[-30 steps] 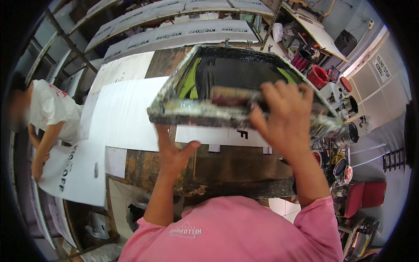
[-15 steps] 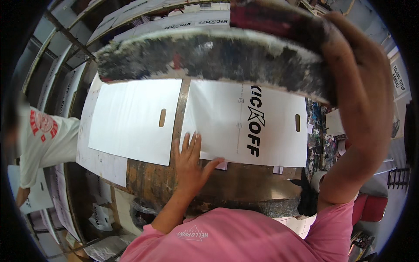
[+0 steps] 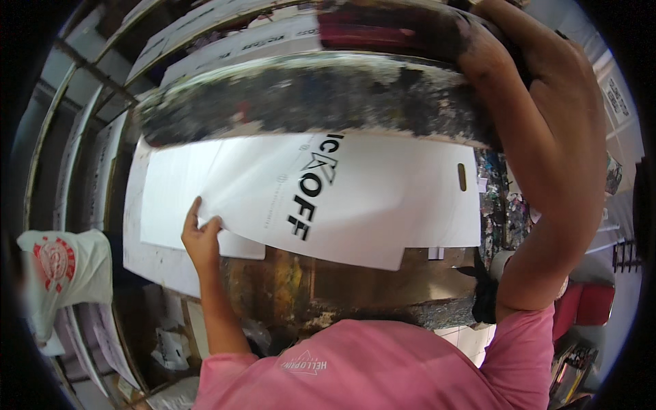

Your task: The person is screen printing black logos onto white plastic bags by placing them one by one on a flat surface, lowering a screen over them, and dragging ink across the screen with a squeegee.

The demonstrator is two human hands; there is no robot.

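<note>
A white die-cut bag (image 3: 256,198) with bold black lettering lies aslant over the table, its left corner lifted. At that corner my left hand (image 3: 201,236) pinches the edge between thumb and fingers. Beneath it on the right shows another white bag (image 3: 444,205) with an oval handle slot; on the left lies a plain white bag (image 3: 171,184), partly covered. Above them my right hand (image 3: 512,61) grips a long raised frame (image 3: 307,102), thickly smeared with black and grey ink. A dark red bar (image 3: 383,27) sits along its upper side. My right fingertips are partly hidden.
A brown stained worktable (image 3: 355,273) carries the bags. Racks (image 3: 89,65) with printed white bags stand at the left and back. At the left is a person in a white shirt (image 3: 75,266). A red chair (image 3: 594,304) stands at the lower right.
My left hand has gone from lying spread on the printed bag to pinching its corner and pulling it left, uncovering the bag beneath. The raised frame has shifted slightly left and down.
</note>
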